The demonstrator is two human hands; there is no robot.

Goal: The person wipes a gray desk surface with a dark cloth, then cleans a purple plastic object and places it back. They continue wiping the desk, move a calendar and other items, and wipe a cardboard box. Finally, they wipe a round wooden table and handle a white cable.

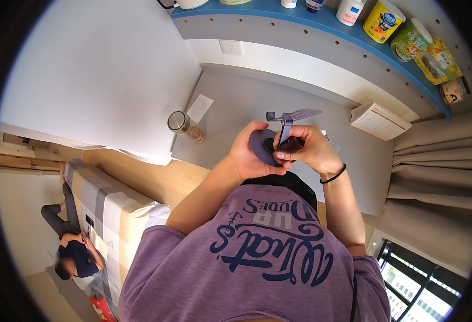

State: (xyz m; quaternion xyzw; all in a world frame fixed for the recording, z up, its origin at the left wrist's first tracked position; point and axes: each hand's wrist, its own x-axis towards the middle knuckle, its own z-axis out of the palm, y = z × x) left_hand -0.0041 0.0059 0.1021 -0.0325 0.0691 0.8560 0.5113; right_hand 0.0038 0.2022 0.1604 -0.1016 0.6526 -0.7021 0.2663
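A purple metal phone or tablet stand (286,128) is held up above the grey desk, tilted so its round base faces sideways. My left hand (246,155) grips that disc-shaped base by its edge, thumb on top and fingers underneath. In my right hand (314,149) is a dark maroon cloth (290,149), pressed near the foot of the stand's upright, close to the base. The slotted holder plate points away from me, past my right fingers. A black band circles my right wrist.
On the grey desk (236,96) are a lidded glass jar (185,126), a white paper (200,108), a small clear packet (331,141) and a desk calendar (380,121). A blue shelf (276,20) holds tubs and bottles. Another person (77,257) sits by a bed, far left.
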